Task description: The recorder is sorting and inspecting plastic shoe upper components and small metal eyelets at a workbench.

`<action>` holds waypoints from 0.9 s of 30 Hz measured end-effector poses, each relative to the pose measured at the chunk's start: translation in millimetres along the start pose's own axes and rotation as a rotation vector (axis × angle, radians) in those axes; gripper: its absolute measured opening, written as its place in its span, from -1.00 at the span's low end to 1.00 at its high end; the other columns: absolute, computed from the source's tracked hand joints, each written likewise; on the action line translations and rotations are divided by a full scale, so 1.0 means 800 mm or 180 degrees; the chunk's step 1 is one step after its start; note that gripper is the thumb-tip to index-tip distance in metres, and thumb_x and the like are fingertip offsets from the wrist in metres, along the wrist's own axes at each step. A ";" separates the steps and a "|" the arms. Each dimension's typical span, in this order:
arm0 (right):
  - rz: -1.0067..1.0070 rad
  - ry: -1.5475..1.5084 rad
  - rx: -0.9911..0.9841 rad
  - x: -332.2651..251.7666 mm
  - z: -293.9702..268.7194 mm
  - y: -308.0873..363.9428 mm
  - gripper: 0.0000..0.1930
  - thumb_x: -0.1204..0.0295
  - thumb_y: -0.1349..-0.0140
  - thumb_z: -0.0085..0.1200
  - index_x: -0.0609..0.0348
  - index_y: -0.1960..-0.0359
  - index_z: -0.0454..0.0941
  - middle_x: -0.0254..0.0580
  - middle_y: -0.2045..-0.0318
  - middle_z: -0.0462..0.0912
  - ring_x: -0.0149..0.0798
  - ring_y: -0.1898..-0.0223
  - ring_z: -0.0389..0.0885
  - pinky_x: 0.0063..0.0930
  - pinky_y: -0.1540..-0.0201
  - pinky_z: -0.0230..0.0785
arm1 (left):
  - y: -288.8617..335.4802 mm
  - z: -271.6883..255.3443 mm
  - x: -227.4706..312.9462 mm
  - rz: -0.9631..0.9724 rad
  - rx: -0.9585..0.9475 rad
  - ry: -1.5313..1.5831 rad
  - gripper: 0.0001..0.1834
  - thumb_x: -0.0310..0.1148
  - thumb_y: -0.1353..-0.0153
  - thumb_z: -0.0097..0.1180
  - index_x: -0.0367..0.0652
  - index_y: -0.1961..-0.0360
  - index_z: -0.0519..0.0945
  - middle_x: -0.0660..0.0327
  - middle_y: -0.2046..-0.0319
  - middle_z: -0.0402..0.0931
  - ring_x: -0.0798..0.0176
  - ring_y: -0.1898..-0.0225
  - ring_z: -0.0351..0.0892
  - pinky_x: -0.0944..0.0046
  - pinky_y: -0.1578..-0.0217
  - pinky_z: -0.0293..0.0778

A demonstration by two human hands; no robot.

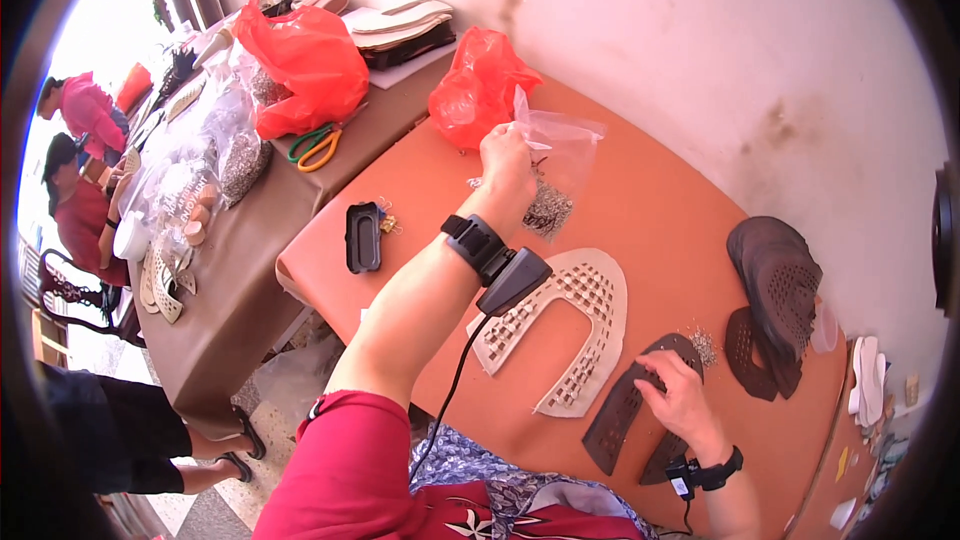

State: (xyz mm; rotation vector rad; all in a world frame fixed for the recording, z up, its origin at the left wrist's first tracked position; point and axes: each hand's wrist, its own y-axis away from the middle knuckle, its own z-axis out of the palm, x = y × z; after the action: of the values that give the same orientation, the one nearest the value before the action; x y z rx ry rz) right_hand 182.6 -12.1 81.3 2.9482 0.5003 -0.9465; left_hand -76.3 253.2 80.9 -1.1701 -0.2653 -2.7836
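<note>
Head view, left hand: the left hand (505,162) is raised over the orange table (650,210) and is closed around the gathered top of a clear plastic bag (555,155); the bag is pinched shut between fingers and thumb and hangs free of the table.
Head view, bag contents: a dark, glittery mass of small beads (548,210) is seen at the bottom of the bag; single pieces cannot be told apart.
Head view, right hand: the right hand (680,398) is laid flat, fingers spread and holding nothing, on a dark brown perforated shoe piece (625,410) near the table's front edge.
Head view, nearby: a cream lattice shoe piece (590,325) lies just beside the brown one, below the hanging bag; a small loose heap of beads (703,345) lies near the brown piece's far end; a stack of dark shoe pieces (775,285) is seen further right.
Head view, behind: a red plastic bag (480,85) sits behind the raised hand; a black tray (363,237) lies near the table's left edge.
Risk: beads could be scattered over the table if the bag were tipped or the pinch slackened; they would likely be lost in the cream piece's holes. The brown piece could slide if the flat hand were lifted.
</note>
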 end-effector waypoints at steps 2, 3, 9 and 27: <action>0.0186 0.0011 0.0002 0.004 0.000 0.007 -0.75 0.53 -0.08 0.17 0.27 0.16 0.55 -0.04 0.21 0.57 -0.01 0.19 0.60 -0.30 0.20 0.50 | -0.020 0.008 -0.003 -0.0056 -0.0078 0.0057 -0.85 -0.52 -0.28 -0.20 -0.25 0.29 0.46 0.23 0.54 0.44 0.31 0.59 0.41 0.30 0.55 0.38; 0.0483 -0.0156 -0.0049 0.001 -0.004 0.010 -0.73 0.51 -0.08 0.18 0.27 0.15 0.55 -0.04 0.18 0.56 0.00 0.16 0.59 -0.28 0.15 0.49 | -0.029 0.011 -0.008 -0.0031 -0.0066 0.0097 -0.85 -0.51 -0.29 -0.20 -0.25 0.29 0.45 0.24 0.55 0.43 0.32 0.62 0.39 0.30 0.57 0.36; 0.0877 -0.0208 0.0079 0.038 -0.014 0.043 -0.74 0.52 -0.07 0.18 0.28 0.16 0.55 -0.05 0.18 0.56 -0.08 0.20 0.60 -0.33 0.15 0.48 | -0.070 0.005 -0.033 0.0221 -0.0325 -0.0217 -0.85 -0.37 -0.33 -0.14 -0.24 0.30 0.41 0.23 0.54 0.40 0.33 0.57 0.41 0.26 0.50 0.44; 0.1372 -0.0249 -0.0075 0.054 0.002 0.078 -0.75 0.58 -0.06 0.16 0.28 0.17 0.54 -0.07 0.25 0.58 -0.17 0.26 0.61 -0.41 0.24 0.46 | -0.064 0.011 -0.022 0.1147 -0.0911 -0.2633 -0.80 -0.37 -0.21 0.06 -0.35 0.39 0.54 0.04 0.54 0.56 0.23 0.38 0.61 0.23 0.35 0.47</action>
State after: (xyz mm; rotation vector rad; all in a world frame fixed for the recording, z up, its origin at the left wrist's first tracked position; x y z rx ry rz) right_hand 233.6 -58.7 49.9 2.8041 -0.1249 -0.9803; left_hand -66.7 305.5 68.6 -2.1358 0.2730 -1.9430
